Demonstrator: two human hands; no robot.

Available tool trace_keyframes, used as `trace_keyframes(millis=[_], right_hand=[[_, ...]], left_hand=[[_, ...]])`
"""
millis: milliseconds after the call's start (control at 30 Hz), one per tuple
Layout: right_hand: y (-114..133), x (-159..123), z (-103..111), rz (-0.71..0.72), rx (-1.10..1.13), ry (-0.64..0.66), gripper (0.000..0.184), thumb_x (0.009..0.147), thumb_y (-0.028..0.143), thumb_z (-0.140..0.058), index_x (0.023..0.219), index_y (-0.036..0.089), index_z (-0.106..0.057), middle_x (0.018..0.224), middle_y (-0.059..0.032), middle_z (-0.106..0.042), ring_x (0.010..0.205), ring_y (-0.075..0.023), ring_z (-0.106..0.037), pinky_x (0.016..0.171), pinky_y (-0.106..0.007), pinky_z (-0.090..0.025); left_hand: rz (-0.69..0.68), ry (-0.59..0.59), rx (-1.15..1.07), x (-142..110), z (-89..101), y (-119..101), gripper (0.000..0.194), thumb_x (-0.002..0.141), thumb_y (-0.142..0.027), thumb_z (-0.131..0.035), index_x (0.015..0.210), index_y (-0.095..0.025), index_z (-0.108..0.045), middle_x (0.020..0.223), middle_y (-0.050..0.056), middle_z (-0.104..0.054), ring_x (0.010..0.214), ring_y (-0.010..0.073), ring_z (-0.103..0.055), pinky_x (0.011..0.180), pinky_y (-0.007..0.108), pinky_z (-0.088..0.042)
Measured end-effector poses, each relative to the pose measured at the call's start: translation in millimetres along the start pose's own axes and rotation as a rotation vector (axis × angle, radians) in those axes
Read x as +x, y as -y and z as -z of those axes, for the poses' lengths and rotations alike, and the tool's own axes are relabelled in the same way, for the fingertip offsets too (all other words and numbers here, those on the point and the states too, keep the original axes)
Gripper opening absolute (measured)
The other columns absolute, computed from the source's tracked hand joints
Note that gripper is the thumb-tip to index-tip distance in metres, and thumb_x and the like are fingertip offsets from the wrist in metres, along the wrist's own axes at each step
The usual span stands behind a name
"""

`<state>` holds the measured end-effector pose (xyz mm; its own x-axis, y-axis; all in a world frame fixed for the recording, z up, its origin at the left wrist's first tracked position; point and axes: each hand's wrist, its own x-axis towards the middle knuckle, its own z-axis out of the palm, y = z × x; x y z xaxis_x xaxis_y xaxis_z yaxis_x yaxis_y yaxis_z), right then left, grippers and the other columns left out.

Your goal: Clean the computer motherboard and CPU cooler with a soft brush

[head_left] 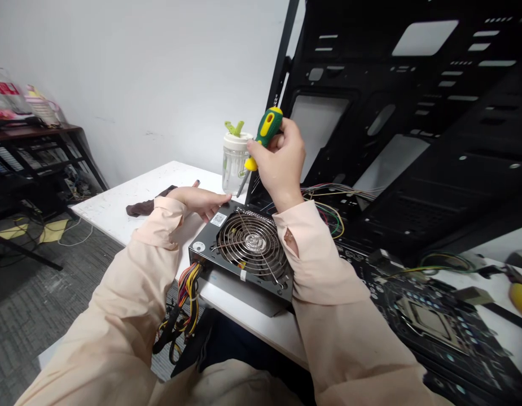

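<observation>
My right hand (pixel 285 163) is closed on a green and yellow screwdriver (pixel 268 128), with its fingers around the lower handle. The shaft slants down to the left, its tip just above the far edge of a black computer power supply (pixel 210 232). I cannot tell whether the tip touches a screw. My left hand (pixel 197 200) grips the far left corner of the power supply, thumb stretched along the top edge and the other fingers partly hidden at the side. A round fan grille (pixel 255 242) faces up. Bundled coloured cables (pixel 188 293) hang from its near left end over the table edge.
A lidded clear cup (pixel 233 163) stands behind the power supply on the white table (pixel 112 206). A dark cloth (pixel 146 207) lies left. To the right are a black computer case (pixel 371 141), a motherboard (pixel 434 321) and yellow-handled pliers (pixel 518 296).
</observation>
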<state>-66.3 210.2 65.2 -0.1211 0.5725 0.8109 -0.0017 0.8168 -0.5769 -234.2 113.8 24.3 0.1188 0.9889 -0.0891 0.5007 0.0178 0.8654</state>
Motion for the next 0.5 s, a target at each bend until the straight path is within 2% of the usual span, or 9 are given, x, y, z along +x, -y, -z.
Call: trace_keyframes(millis=[67, 133, 233, 333, 500], right_hand=[[0.7, -0.7, 0.2, 0.036, -0.002, -0.008, 0.035, 0.078, 0.033, -0.065, 0.11, 0.023, -0.053, 0.074, 0.0054, -0.057, 0.069, -0.0129, -0.058, 0.074, -0.036, -0.051], [3.0, -1.5, 0.4, 0.039, -0.01, -0.014, 0.035, 0.077, 0.033, -0.066, 0.109, 0.022, -0.054, 0.07, 0.0065, -0.054, 0.067, -0.0132, -0.058, 0.073, -0.036, -0.051], [7.0, -2.2, 0.5, -0.008, -0.022, -0.017, 0.035, 0.076, 0.032, -0.067, 0.107, 0.022, -0.053, 0.069, 0.0062, -0.054, 0.065, -0.0136, -0.057, 0.071, -0.036, -0.05], [7.5, -1.6, 0.5, -0.021, -0.021, -0.009, 0.034, 0.077, 0.032, -0.068, 0.105, 0.022, -0.053, 0.07, 0.0057, -0.056, 0.066, -0.0141, -0.058, 0.071, -0.036, -0.051], [-0.6, 0.6, 0.9, -0.014, -0.017, 0.027, 0.035, 0.078, 0.034, -0.066, 0.108, 0.024, -0.051, 0.073, 0.0053, -0.057, 0.069, -0.0135, -0.059, 0.073, -0.036, -0.052]], left_hand=[[0.12, 0.131, 0.05, -3.9, 2.1, -6.5, 0.056, 0.082, -0.069, -0.052, 0.084, -0.016, -0.069, 0.075, 0.008, -0.072, 0.076, 0.0246, -0.066, 0.082, 0.04, -0.052], [0.189, 0.189, 0.084, -5.9, 4.7, -11.4, 0.057, 0.087, -0.066, -0.046, 0.094, -0.015, -0.068, 0.083, 0.009, -0.073, 0.087, 0.0254, -0.067, 0.093, 0.042, -0.049], [0.246, 0.222, 0.115, -6.2, 6.9, -13.9, 0.06, 0.09, -0.066, -0.038, 0.108, -0.015, -0.064, 0.097, 0.011, -0.073, 0.102, 0.0273, -0.064, 0.101, 0.043, -0.045], [0.279, 0.238, 0.12, -5.5, 6.3, -11.9, 0.066, 0.088, -0.071, -0.036, 0.115, -0.017, -0.06, 0.11, 0.012, -0.071, 0.113, 0.0308, -0.06, 0.101, 0.045, -0.045], [0.302, 0.244, 0.093, -4.3, 4.5, -7.0, 0.075, 0.082, -0.08, -0.035, 0.118, -0.019, -0.057, 0.116, 0.012, -0.069, 0.122, 0.0346, -0.054, 0.101, 0.047, -0.044]])
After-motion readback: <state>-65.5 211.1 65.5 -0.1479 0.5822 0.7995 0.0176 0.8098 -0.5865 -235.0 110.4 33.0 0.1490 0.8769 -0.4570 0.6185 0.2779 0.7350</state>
